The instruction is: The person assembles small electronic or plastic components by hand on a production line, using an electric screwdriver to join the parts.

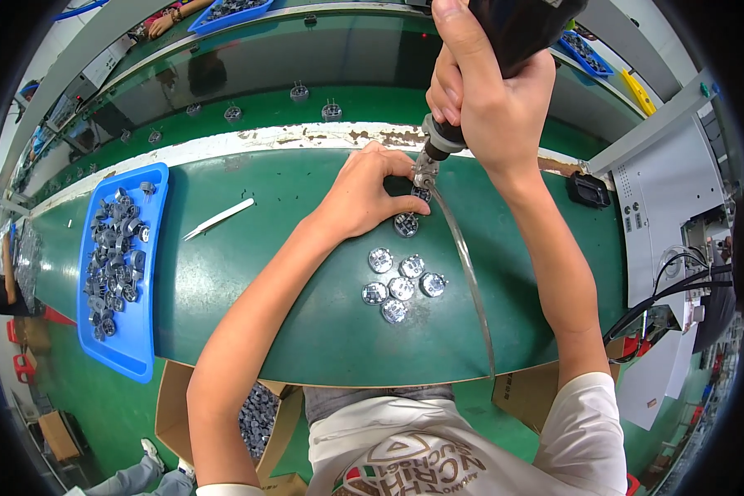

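Fingers of my left hand (370, 192) curl down onto a small round metal part (406, 224) on the green bench (306, 331), thumb and fingertips pinching it at its edges so it sits pinned flat under them. The hand is mostly closed, only slightly arched over the part.

My right hand (492, 95) is wrapped tightly around the dark body of a power screwdriver (517, 29), all fingers closed on it, thumb up along the housing. The tool stands nearly upright above the pinned part, with its silver nose (426, 169) coming down right at my left fingertips. I cannot tell whether the tip actually touches the part, since my fingers hide that spot. A clear hose (471, 281) runs from the nose toward me, passing just right of the part.

Just nearer to me than the pinned part lies a cluster of six similar shiny round parts (401, 287), close together but apart from my hand. Left of the pinned part, well apart, white tweezers (219, 218) lie on the bench, and farther left still a blue tray (145, 347) holds a heap of dark small parts. Right of the pinned part, near the bench edge, sits a small black box (589, 190).
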Demonstrator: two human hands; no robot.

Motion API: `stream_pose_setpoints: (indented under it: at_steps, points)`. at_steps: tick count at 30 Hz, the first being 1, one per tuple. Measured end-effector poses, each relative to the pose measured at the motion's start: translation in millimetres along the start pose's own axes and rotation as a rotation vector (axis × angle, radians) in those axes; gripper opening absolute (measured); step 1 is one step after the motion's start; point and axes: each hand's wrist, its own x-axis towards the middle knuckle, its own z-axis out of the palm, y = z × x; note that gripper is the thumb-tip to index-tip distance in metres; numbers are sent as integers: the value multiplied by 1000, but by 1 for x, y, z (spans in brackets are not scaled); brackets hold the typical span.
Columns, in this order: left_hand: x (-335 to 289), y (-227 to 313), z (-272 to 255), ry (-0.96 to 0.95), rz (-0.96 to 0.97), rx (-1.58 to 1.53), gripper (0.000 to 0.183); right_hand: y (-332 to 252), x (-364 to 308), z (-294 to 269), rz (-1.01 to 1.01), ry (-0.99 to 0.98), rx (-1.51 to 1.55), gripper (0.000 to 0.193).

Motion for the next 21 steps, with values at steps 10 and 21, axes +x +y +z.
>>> stream_pose_setpoints:
  at_steps: [10,21]
  points:
    - [-1,0,3,158,90,95,51,-41,-5,6,-72,152,4,29]
    - [-2,0,4,158,70,120,56,-9,-1,-5,-45,62,0,29]
